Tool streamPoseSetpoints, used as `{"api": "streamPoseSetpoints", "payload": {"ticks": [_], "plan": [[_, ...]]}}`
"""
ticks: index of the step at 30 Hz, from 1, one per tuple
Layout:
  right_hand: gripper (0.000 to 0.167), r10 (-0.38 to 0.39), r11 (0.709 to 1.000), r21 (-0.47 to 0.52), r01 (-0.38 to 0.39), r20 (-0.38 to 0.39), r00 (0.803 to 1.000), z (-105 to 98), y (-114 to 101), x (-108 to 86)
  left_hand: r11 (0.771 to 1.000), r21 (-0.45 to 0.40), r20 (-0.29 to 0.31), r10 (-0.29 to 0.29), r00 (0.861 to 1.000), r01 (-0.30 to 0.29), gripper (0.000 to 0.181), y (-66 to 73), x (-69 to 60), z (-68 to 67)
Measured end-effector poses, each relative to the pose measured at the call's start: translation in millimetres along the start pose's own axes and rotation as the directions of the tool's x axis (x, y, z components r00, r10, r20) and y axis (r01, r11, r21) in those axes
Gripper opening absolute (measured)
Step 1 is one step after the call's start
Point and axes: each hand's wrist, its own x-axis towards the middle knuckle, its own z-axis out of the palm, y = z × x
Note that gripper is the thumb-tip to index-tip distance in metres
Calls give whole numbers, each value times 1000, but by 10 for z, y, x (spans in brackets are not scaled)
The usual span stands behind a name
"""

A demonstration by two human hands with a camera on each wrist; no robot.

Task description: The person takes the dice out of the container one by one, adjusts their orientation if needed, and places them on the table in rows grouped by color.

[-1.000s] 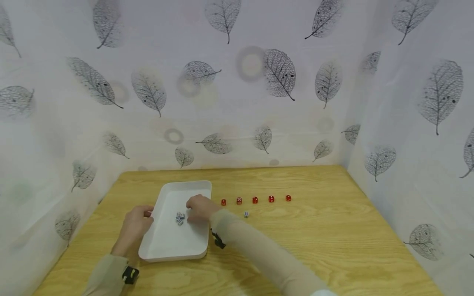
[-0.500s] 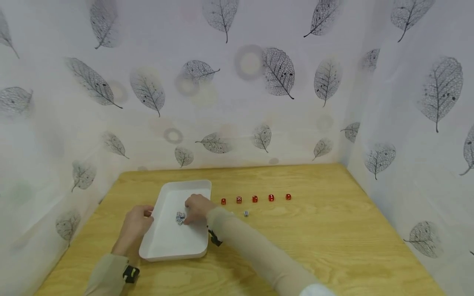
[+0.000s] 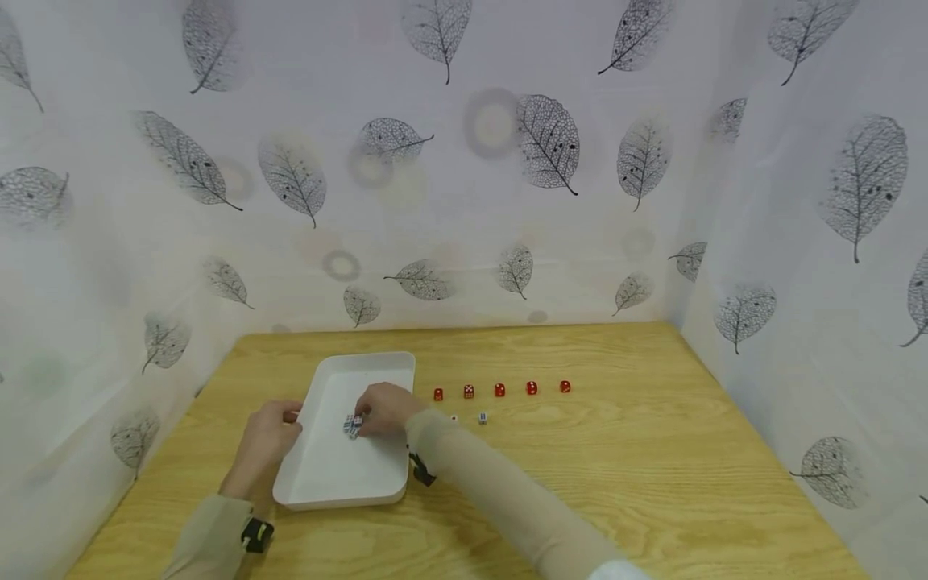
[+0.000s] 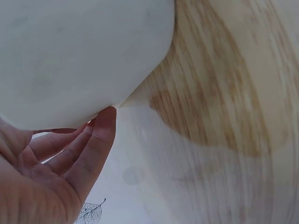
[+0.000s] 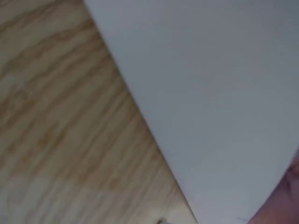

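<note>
My left hand holds the left edge of a white tray. In the left wrist view its fingers press against the outside of the tray wall, with the thumb mostly hidden. Inside the tray lies a small cluster of white dice with dark marks. Over its right side reaches my right hand, thumb and fingers pinching one white die at the cluster. The right wrist view catches only a sliver of the hand beside the tray wall.
Several red dice stand in a spaced row right of the tray. In front of them sits a white die, and another white die is partly hidden by the right sleeve. A leaf-print curtain borders the wooden table.
My right hand has shifted slightly left onto the cluster and now pinches a die there. The left hand and the tray have stayed in place.
</note>
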Motion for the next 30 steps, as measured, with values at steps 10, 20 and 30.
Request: {"api": "streamPoseSetpoints", "payload": {"ticks": [10, 20, 30], "plan": [[17, -15, 1000, -6, 15, -46, 999, 51, 36, -9, 1000, -19, 4, -6, 1000, 6, 40, 8, 6, 2], [21, -67, 998, 15, 69, -102, 993, -30, 70, -123, 1000, -16, 6, -17, 1000, 17, 41, -9, -18, -28], [19, -59, 994, 89, 69, -111, 992, -148, 133, -274, 1000, -3, 21, -28, 999, 28, 41, 19, -10, -20]]}}
